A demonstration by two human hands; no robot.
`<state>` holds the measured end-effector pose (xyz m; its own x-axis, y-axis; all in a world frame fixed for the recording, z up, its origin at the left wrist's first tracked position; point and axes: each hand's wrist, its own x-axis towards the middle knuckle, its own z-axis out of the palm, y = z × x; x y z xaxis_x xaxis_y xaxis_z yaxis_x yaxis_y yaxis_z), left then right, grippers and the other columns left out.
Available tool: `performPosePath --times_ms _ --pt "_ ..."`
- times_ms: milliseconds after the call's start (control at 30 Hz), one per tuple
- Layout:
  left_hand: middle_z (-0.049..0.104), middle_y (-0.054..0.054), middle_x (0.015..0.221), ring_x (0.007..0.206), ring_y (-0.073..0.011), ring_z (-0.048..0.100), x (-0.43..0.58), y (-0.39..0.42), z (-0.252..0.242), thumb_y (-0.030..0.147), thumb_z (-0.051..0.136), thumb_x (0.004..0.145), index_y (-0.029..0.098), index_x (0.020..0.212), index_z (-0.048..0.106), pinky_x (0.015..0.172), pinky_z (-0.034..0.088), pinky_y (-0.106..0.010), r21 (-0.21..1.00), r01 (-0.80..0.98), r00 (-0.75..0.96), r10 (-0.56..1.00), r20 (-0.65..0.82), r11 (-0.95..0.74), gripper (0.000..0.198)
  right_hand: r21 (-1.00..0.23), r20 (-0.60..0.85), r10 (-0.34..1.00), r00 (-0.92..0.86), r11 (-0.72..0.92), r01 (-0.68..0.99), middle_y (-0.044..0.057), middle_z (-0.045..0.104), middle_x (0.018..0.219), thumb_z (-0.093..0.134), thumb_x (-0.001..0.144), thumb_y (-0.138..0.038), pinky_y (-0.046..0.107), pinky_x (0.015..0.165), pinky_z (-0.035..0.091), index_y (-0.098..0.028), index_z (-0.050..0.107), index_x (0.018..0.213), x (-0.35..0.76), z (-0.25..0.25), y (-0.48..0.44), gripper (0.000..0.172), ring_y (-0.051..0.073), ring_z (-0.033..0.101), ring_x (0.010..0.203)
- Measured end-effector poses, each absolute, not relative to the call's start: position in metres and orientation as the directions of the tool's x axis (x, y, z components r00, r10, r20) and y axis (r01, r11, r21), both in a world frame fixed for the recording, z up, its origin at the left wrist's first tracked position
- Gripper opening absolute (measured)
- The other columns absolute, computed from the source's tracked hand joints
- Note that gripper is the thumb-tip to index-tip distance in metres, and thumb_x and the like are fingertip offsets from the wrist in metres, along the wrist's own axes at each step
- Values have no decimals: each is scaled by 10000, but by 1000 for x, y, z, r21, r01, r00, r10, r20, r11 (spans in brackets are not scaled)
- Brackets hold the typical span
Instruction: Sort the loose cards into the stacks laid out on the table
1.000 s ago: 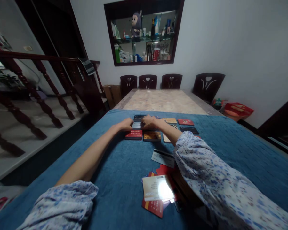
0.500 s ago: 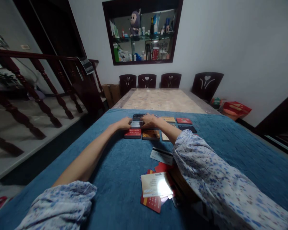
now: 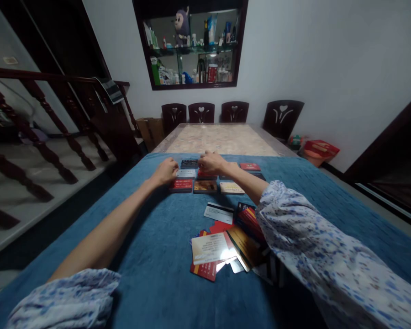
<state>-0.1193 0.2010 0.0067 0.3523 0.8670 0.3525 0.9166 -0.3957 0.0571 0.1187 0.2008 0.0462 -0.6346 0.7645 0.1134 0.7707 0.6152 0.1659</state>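
Observation:
Small stacks of bank-type cards stand in rows on the blue cloth (image 3: 150, 256). Beside the left end of the pale card stack (image 3: 186, 173) is my left hand (image 3: 166, 171), fingers bent and loosely apart, holding no visible card. My right hand (image 3: 211, 161) hovers over the back rows near a red stack (image 3: 205, 172), fingers curled downward and partly hidden; I see no card in it. A black stack (image 3: 189, 163) sits between the hands. In front are a red stack (image 3: 181, 185), a brown-gold stack (image 3: 205, 186) and a cream stack (image 3: 231, 188).
Nearer me lies a white card with a dark stripe (image 3: 219, 213). A loose pile topped by a cream card (image 3: 210, 248) is partly under my right sleeve (image 3: 294, 228). Chairs (image 3: 234, 112) line the far table end (image 3: 215, 139); a railing (image 3: 68, 81) runs at left.
My hands have moved apart from the pale stack: the left hand shifted left, the right hand lifted and moved right. The camera view has turned slightly right.

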Motion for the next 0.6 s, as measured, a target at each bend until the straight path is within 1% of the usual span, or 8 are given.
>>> performPosePath --times_ms 67,167,300,433,600 --pt "625 -88 926 892 -218 610 -114 194 9 176 498 848 138 860 714 840 507 -322 58 906 367 848 383 -419 220 158 154 763 -627 608 778 108 695 1148 513 912 -236 378 860 357 -213 730 1023 125 46 195 245 293 511 1133" --pt "623 -85 892 862 -212 599 -103 183 11 173 498 855 139 823 703 823 499 -318 68 894 381 831 406 -443 210 163 195 753 -629 608 777 122 700 1109 463 933 -223 372 834 344 -195 731 999 133 47 187 278 288 521 1102" --pt "616 -95 903 869 -213 590 -86 165 10 143 492 852 133 825 695 835 486 -319 72 879 405 817 411 -472 205 173 194 734 -651 628 759 136 698 1087 468 923 -204 356 798 334 -177 728 992 146 49 172 270 280 530 1071" --pt "605 -93 912 869 -210 576 -71 145 8 142 493 848 145 812 684 833 489 -324 58 864 443 811 382 -500 194 168 189 737 -649 627 761 133 696 1082 479 920 -203 341 767 322 -176 722 977 159 47 156 252 278 525 1064" --pt "608 -90 926 883 -207 574 -53 124 1 130 480 867 155 831 670 833 487 -332 88 838 468 792 393 -538 195 163 219 740 -636 615 771 121 702 1062 462 938 -204 340 747 304 -178 715 956 182 36 136 254 268 520 1041"
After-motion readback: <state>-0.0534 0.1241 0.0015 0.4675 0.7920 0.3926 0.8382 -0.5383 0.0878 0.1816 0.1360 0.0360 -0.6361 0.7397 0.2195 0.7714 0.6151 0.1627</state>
